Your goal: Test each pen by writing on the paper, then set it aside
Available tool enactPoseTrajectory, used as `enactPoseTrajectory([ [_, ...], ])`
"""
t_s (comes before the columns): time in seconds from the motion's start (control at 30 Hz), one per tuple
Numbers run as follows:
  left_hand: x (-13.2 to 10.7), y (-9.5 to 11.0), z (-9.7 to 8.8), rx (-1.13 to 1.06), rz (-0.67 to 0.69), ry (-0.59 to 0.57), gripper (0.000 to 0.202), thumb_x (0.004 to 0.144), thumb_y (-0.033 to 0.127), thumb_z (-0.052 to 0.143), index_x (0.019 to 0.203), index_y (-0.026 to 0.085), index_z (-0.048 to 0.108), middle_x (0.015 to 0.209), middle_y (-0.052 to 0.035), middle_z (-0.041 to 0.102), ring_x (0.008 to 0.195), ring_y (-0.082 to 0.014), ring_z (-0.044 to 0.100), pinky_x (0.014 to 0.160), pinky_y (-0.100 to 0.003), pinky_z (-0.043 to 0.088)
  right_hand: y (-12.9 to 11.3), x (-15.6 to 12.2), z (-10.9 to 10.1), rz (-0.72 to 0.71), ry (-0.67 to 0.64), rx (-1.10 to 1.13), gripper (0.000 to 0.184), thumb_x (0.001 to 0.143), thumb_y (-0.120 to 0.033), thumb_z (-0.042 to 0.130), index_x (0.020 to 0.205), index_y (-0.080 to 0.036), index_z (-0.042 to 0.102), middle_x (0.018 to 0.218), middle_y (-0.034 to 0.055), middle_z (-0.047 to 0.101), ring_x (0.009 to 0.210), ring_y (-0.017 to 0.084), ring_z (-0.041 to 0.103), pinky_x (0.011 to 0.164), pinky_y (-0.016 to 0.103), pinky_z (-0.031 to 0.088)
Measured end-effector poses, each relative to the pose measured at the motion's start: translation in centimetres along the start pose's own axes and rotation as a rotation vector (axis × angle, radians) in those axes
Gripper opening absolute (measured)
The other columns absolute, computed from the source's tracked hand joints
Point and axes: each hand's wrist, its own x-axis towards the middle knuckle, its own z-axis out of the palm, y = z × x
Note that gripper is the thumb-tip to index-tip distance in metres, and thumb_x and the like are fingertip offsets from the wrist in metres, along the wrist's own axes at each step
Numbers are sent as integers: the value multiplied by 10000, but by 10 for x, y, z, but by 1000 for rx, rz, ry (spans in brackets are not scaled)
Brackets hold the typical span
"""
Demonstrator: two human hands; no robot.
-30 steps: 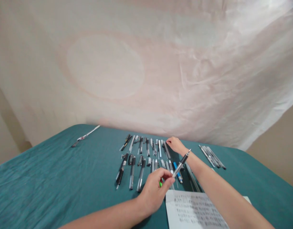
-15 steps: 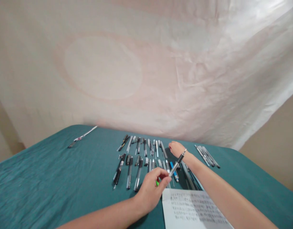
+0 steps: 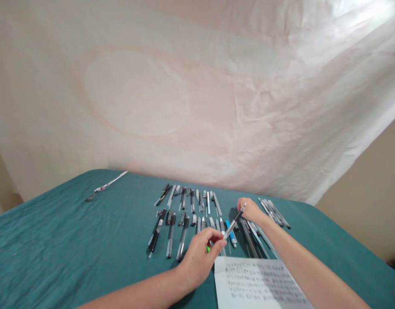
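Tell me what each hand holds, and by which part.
The left hand pinches a black-and-silver pen at its near end, the rest slanting up and away. The right hand rests among the laid-out pens; whether it holds one cannot be told.

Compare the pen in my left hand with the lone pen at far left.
The held pen is pinched in the left hand, tilted up off the cloth; the lone pen lies flat, apart from the rows. The held pen looks dark and silver; the lone pen mostly white. Both are slim.
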Motion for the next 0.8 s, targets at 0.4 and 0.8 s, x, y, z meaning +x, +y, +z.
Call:
enactPoseTrajectory([
  [0.4,0,-1,2,27,-2,-16,152,844,270,483,823,172,597,786,-12,608,716,-140,525,639,-220,380,-14,-90,-68,-143,215,1219,330,758,-397,616,1003,-177,634,935,55,665,776,140,611,727,282,494],
  [0.8,1,0,2,69,8,-37,140,840,256,482,802,179,593,771,-6,605,716,-142,535,634,-220,377,-37,-111,-78,-82,255,1465,324,728,-329,678,1025,-213,615,962,53,694,873,164,620,678,256,501],
])
